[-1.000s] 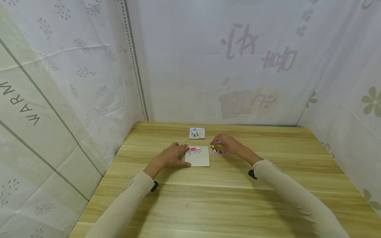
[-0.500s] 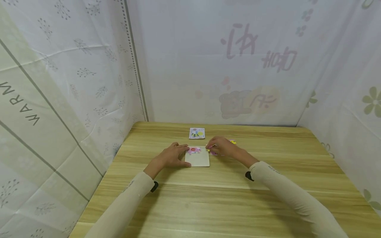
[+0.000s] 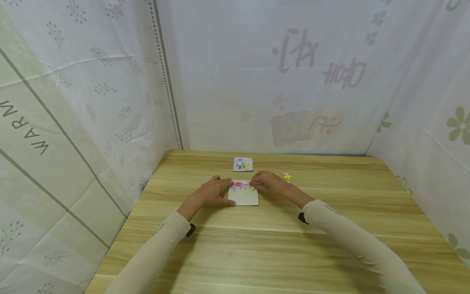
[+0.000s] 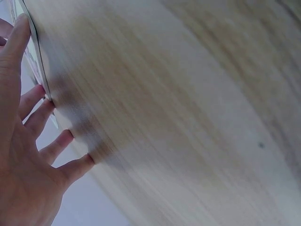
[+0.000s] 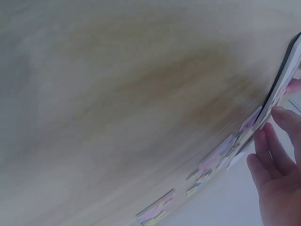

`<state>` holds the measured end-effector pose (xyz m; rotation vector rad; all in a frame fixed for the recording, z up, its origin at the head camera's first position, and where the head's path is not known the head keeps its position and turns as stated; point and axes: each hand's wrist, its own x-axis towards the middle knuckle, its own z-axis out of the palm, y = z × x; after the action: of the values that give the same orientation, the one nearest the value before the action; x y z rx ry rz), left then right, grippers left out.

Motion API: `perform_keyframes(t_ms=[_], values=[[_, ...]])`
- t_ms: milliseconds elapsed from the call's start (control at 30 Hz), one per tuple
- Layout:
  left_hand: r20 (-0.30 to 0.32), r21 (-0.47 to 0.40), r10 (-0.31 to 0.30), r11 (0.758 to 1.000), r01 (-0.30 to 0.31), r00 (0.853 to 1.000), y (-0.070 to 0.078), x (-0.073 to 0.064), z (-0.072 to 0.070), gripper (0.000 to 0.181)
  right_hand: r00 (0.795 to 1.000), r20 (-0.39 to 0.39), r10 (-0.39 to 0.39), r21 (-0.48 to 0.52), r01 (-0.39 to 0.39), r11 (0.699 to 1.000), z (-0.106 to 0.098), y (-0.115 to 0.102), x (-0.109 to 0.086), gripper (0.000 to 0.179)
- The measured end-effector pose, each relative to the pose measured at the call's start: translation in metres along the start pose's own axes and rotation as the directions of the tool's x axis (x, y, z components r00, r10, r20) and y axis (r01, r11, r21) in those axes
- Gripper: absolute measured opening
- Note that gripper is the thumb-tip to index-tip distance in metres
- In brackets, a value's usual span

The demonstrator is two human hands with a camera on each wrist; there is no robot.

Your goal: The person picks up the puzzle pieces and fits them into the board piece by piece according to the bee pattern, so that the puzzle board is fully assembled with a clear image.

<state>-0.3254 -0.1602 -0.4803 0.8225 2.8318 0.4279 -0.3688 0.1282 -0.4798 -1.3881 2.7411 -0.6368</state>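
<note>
A white square puzzle board (image 3: 244,199) lies on the table, with joined pink puzzle pieces (image 3: 239,185) along its far-left part. My left hand (image 3: 213,192) rests at the board's left side, fingers spread; in the left wrist view its thumb touches the board edge (image 4: 39,61). My right hand (image 3: 271,183) is over the board's far-right corner. Between its thumb and fingers it pinches a puzzle piece (image 3: 252,188) with yellow on it, right beside the joined pieces. The fingers hide most of that piece.
A picture card (image 3: 243,164) with a striped bee lies beyond the board. Loose yellow and pink puzzle pieces (image 3: 287,176) lie right of it, partly behind my right hand. In the right wrist view more loose pieces (image 5: 217,153) lie beside the board. A curtain (image 3: 257,81) hangs behind the table.
My right hand has picked up a puzzle piece from the loose ones and carried it left onto the board's far-right corner. My left hand has stayed in place.
</note>
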Motion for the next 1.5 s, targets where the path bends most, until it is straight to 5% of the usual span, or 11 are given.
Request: perform_keyframes(t_ms=[1100,1500], values=[[-0.007,0.016,0.002,1.000,-0.002,1.000,-0.002,0.002,0.001,0.092,0.999,0.015,0.046,-0.073,-0.045,0.996,0.009,-0.005,0.012,0.015],[0.026,0.017,-0.016,1.000,0.016,1.000,-0.001,0.004,-0.001,0.093,0.985,0.001,0.175,-0.021,-0.175,0.984,-0.010,0.003,0.008,0.026]])
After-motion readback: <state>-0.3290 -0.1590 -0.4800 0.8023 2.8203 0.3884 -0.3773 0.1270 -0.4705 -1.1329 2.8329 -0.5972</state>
